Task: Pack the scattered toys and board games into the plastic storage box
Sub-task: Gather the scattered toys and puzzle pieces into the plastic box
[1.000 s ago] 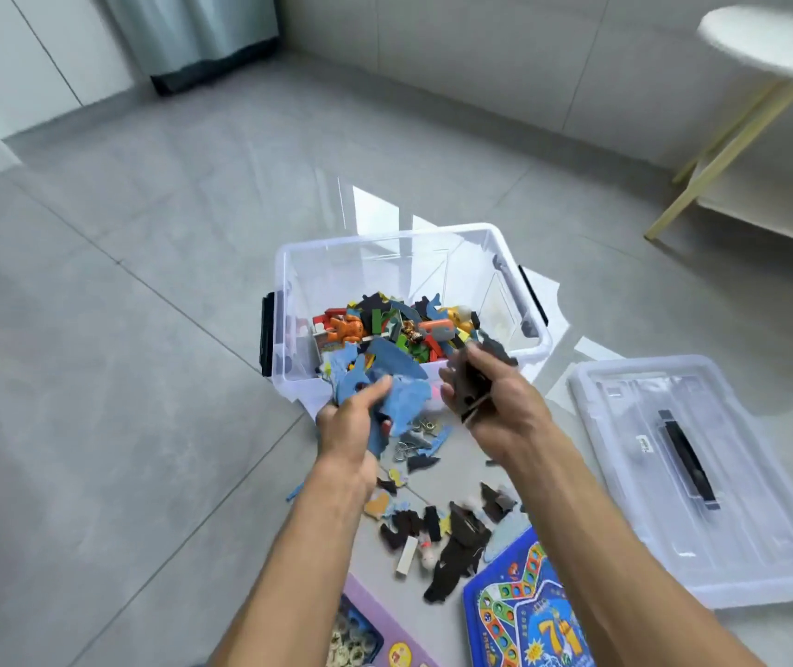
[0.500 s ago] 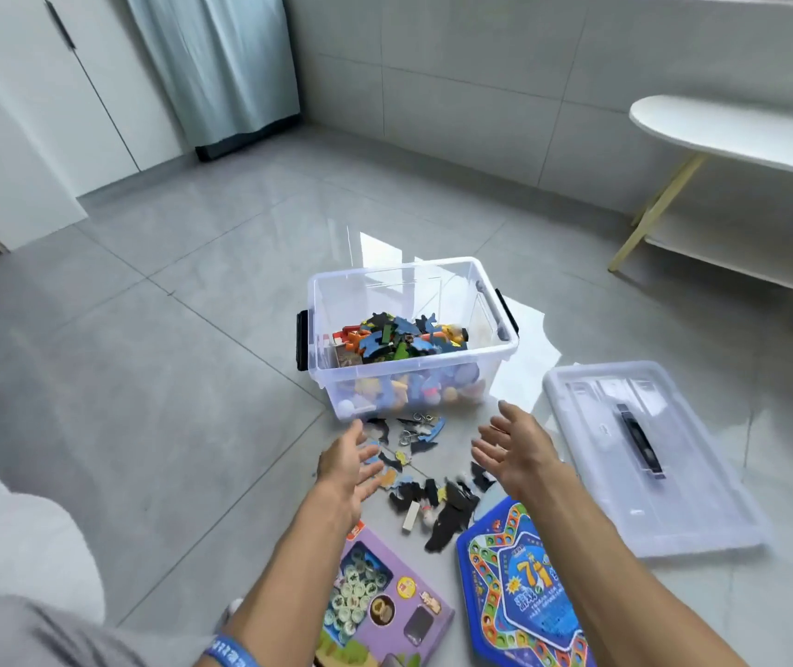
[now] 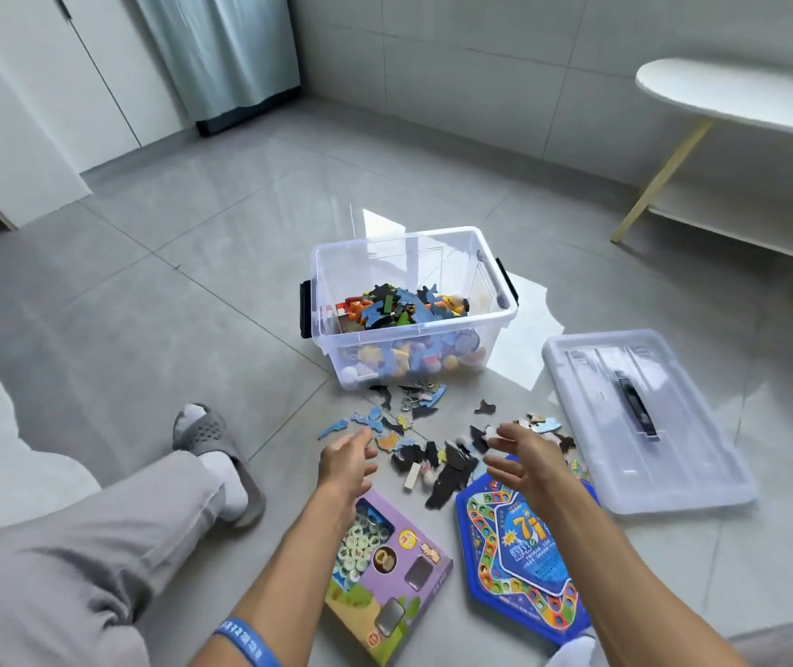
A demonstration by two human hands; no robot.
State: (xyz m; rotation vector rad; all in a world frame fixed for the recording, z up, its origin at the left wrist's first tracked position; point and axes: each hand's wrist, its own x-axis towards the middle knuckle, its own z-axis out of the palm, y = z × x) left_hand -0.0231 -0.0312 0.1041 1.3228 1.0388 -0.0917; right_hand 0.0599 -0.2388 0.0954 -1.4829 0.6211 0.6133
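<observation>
A clear plastic storage box [image 3: 411, 324] with black side latches stands on the floor, partly filled with colourful puzzle pieces and toys. Scattered puzzle pieces [image 3: 438, 454], blue and black, lie on the tiles in front of it. My left hand [image 3: 344, 462] hovers open over the left edge of the pile. My right hand [image 3: 522, 457] hovers open over its right side. Both hold nothing. A purple board game box [image 3: 387, 577] and a blue hexagonal game board [image 3: 524, 551] lie nearer to me, under my forearms.
The box's clear lid [image 3: 640, 416] lies upturned on the floor to the right. A white table with pale yellow legs [image 3: 741, 103] stands at the back right. My leg in grey trousers and a grey slipper [image 3: 219, 450] stretch out at the left.
Both hands dropped their puzzle pieces into the box, then drew back empty and now hover over the pile on the floor. The view has pulled back and my leg has come into sight.
</observation>
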